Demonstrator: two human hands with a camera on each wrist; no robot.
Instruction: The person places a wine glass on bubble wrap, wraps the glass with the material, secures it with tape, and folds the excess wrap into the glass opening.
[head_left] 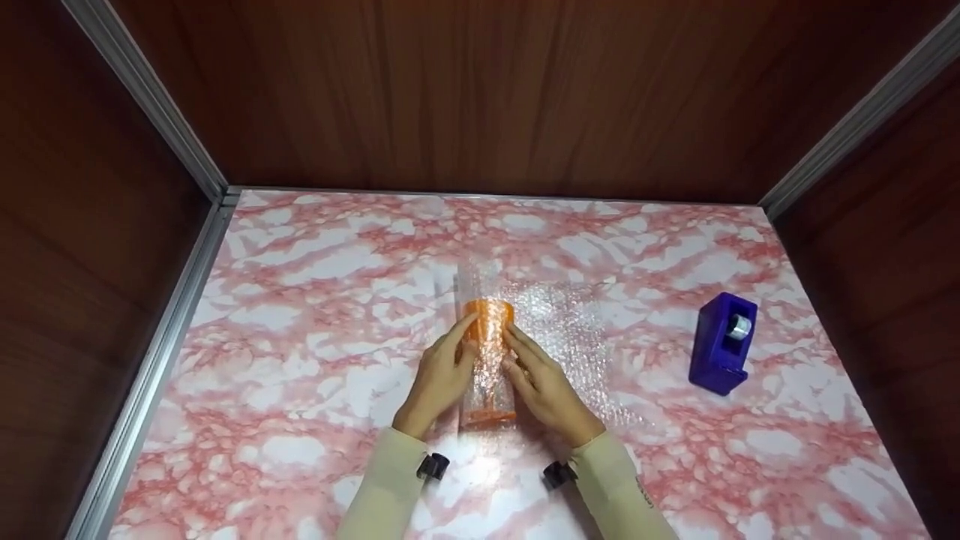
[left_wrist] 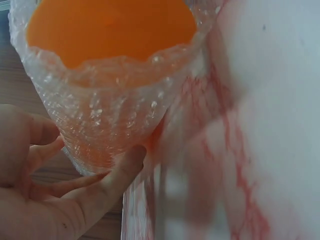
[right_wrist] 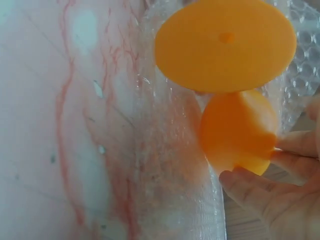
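Note:
An orange object (head_left: 491,322) with a round, flat disc end lies lengthwise on the table, partly covered by bubble wrap (head_left: 566,337). The sheet spreads out flat to its right. From the left side my left hand (head_left: 441,373) holds the wrapped object; in the left wrist view the bubble wrap (left_wrist: 107,107) bunches around its orange end (left_wrist: 112,30). My right hand (head_left: 551,386) grips the other side. In the right wrist view its fingertips (right_wrist: 235,185) touch the rounded orange body beyond the orange disc (right_wrist: 225,60). The object's exact kind cannot be told.
A blue tape dispenser (head_left: 724,345) with a roll of clear tape (head_left: 739,327) stands on the right of the red-and-white marbled table (head_left: 300,300). Dark wood panels (head_left: 487,90) with metal edge strips (head_left: 150,82) enclose the back and both sides.

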